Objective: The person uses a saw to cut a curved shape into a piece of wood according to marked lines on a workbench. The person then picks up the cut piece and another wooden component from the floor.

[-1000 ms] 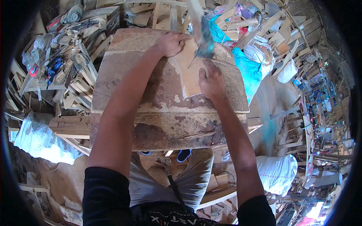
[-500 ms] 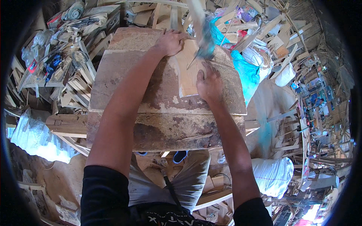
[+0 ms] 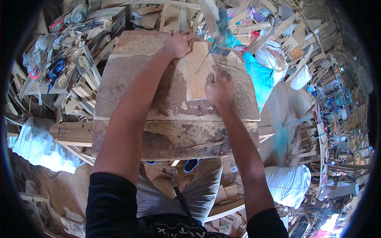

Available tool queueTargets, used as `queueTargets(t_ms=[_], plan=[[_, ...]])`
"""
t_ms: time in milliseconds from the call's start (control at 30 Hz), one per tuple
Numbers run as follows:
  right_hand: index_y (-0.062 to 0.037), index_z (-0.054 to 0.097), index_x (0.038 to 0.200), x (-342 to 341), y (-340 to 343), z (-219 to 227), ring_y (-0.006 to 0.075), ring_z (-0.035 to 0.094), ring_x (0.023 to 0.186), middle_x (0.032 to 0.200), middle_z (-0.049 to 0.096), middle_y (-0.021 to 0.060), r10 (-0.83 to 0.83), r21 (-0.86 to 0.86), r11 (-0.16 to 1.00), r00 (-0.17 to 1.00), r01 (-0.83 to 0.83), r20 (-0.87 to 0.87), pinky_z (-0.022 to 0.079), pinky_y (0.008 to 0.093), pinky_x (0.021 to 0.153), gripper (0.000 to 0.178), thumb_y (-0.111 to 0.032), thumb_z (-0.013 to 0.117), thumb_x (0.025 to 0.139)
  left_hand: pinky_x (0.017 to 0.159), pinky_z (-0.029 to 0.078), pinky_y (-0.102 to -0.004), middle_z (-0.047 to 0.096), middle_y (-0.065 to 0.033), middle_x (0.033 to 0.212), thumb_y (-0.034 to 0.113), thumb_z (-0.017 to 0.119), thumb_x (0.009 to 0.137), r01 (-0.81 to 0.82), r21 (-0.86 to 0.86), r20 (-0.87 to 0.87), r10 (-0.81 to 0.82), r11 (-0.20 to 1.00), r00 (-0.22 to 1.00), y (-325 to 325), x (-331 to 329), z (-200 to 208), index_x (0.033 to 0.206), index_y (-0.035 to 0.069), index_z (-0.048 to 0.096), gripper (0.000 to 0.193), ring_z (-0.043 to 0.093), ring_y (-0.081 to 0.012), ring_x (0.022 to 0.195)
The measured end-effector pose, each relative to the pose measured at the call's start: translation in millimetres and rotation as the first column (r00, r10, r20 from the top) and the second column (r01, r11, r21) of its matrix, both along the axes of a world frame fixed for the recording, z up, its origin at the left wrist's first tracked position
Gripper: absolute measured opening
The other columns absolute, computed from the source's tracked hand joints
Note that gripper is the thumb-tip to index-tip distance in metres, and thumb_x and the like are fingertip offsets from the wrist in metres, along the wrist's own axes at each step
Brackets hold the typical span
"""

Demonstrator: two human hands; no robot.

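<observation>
A pale wooden board (image 3: pixel 195 87) with a curved outline lies flat on the worn wooden worktable (image 3: pixel 131 83). My left hand (image 3: pixel 178 44) grips the board's far left edge, fingers close together. At the board's right edge, my right hand (image 3: pixel 219 88) holds it with bent fingers, the thumb raised near the forefinger. Between the two hands a thin saw blade (image 3: pixel 203 62) comes down at a slant and meets the board. Above it is a wooden arm (image 3: pixel 210 16) with a teal wrapping (image 3: pixel 223 33), both smeared by motion. The fingertips of both hands are partly hidden.
Wood offcuts (image 3: pixel 278 29) and a turquoise sheet (image 3: pixel 254 71) crowd the table's far right side. On the left, a cluttered stand (image 3: pixel 51 85) bears a blue power tool (image 3: pixel 56 71) and a plastic bottle (image 3: pixel 33 69). A white sack (image 3: pixel 287 184) stands at the lower right.
The board and my right hand have shifted slightly away from me. My left hand stays almost in place. The wooden arm and its teal wrapping have swung a little to the right.
</observation>
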State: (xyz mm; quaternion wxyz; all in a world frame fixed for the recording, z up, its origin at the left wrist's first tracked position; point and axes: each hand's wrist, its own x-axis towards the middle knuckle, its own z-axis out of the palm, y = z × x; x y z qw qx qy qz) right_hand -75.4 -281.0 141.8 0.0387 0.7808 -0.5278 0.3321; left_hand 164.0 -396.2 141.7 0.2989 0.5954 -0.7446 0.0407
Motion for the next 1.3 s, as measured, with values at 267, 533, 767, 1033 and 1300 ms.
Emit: queueTargets(t_ms=[267, 533, 767, 1033, 1300], plan=[[-0.0042, 0.067, 0.132, 1, -1, 1, 0.0471, 0.066, 0.114, 0.126, 0.069, 0.0259, 0.022, -0.033, 0.999, 0.999, -0.021, 0.037, 0.052, 0.0556, 0.103, 0.039, -0.019, 0.059, 0.097, 0.124, 0.028, -0.0683, 0.059, -0.0136, 0.148, 0.029, 0.051, 0.103, -0.052, 0.02, 0.073, 0.05, 0.998, 0.996, -2, 1, 3, 0.147, 0.026, 0.059, 0.044, 0.048, -0.0329, 0.146], [-0.005, 0.067, 0.13, 1, 0, 3, 0.0474, 0.066, 0.113, 0.125, 0.07, 0.0254, -0.008, -0.032, 0.999, 0.999, 0.009, 0.042, 0.053, 0.0565, 0.101, 0.037, -0.018, 0.06, 0.095, 0.123, 0.032, -0.0644, 0.061, -0.0108, 0.146, 0.027, 0.052, 0.102, -0.046, 0.006, 0.022, 0.046, 0.999, 0.999, -3, -3, 6, 0.144, 0.025, 0.062, 0.044, 0.052, -0.0348, 0.142], [-0.0049, 0.067, 0.129, 5, -1, 3, 0.0452, 0.067, 0.112, 0.123, 0.069, 0.024, -0.024, -0.018, 1.0, 0.999, 0.025, 0.046, 0.054, 0.0559, 0.1, 0.038, -0.018, 0.06, 0.094, 0.123, 0.032, -0.0634, 0.061, -0.0103, 0.146, 0.027, 0.052, 0.102, -0.05, 0.008, 0.024, 0.05, 0.999, 0.998, -5, -1, 7, 0.142, 0.024, 0.064, 0.042, 0.053, -0.0352, 0.14], [-0.0054, 0.067, 0.13, 2, -5, 0, 0.0447, 0.067, 0.111, 0.121, 0.071, 0.024, -0.028, -0.048, 0.998, 0.998, 0.03, 0.05, 0.054, 0.0554, 0.099, 0.038, -0.018, 0.06, 0.094, 0.124, 0.031, -0.0641, 0.059, -0.0101, 0.148, 0.025, 0.054, 0.101, -0.074, 0.069, 0.02, 0.072, 0.995, 0.997, -2, -7, 13, 0.144, 0.025, 0.062, 0.044, 0.052, -0.0355, 0.141], [-0.002, 0.064, 0.131, 6, -5, 5, 0.0465, 0.066, 0.112, 0.121, 0.068, 0.0259, -0.029, 0.006, 1.0, 0.999, 0.029, 0.041, 0.053, 0.0566, 0.101, 0.042, -0.018, 0.059, 0.092, 0.125, 0.03, -0.0646, 0.058, -0.01, 0.149, 0.022, 0.06, 0.095, -0.066, 0.02, 0.017, 0.065, 0.998, 0.998, -14, -1, 5, 0.146, 0.025, 0.06, 0.051, 0.052, -0.0355, 0.142]])
